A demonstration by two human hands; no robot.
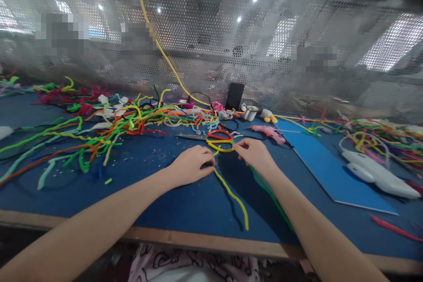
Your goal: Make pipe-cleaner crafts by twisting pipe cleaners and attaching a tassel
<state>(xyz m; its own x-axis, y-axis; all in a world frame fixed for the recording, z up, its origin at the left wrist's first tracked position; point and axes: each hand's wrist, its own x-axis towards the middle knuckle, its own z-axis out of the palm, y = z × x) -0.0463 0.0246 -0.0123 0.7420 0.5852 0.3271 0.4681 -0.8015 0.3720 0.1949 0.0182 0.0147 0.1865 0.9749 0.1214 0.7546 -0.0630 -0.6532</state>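
My left hand (194, 165) is closed in a pinch around a yellow pipe cleaner (233, 194), whose long tail hangs toward the table's front edge. A short bent end of it shows above the fingers. My right hand (254, 155) is pinched too, with a bit of green at its fingertips. From beneath that hand a green pipe cleaner (272, 196) runs down beside my forearm. Just beyond both hands lie scissors (193, 137), blades pointing left, with red and yellow loops at the handle end. Whether the yellow loop belongs to the scissors or the pipe cleaner, I cannot tell.
A tangled heap of coloured pipe cleaners (128, 123) covers the left and back. Behind stand a phone (235, 95) and a wire spool (250, 113). To the right are a pink glue gun (269, 132), a blue board (325, 172) and a white device (376, 172). Perforated metal panels (205, 44) close the back.
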